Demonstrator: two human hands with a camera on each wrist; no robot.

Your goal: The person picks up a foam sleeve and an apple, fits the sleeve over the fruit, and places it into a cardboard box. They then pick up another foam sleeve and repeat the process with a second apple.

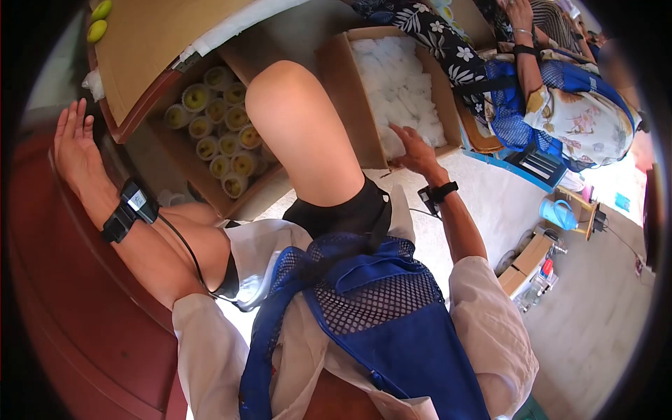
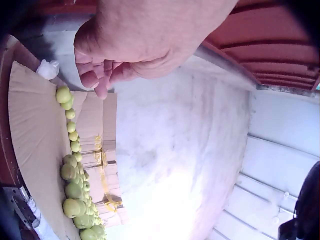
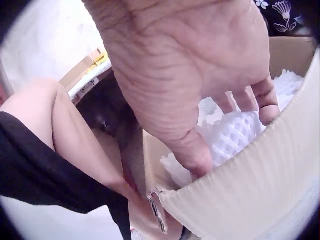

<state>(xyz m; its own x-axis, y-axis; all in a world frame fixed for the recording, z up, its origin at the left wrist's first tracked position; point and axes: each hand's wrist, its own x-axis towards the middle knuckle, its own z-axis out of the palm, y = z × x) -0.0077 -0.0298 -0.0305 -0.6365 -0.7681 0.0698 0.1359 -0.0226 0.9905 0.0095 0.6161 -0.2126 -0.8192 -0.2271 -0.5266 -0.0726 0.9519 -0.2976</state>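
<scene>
My right hand [image 1: 418,152] reaches over the near edge of a cardboard box [image 1: 367,98] filled with white foam fruit nets [image 1: 402,84]. In the right wrist view, one foam net [image 3: 232,137] lies between the thumb and the other fingers, whose tips it partly hides; I cannot tell whether they pinch it. Off to the left, my left hand [image 1: 78,150] is raised beside the corner of a cardboard-covered table [image 1: 150,56]. Nothing is in it, and its fingers are loosely extended. Between my hands stands another box holding yellow-green fruits [image 1: 218,110] in white foam nets.
More yellow-green fruits [image 2: 75,190] line the tabletop beside upright cardboard [image 2: 90,120]. My bare knee [image 1: 294,112] rises between the two boxes. Another person in a blue mesh vest [image 1: 507,115] sits at the right. A blue jug [image 1: 558,213] stands on a small wooden stand.
</scene>
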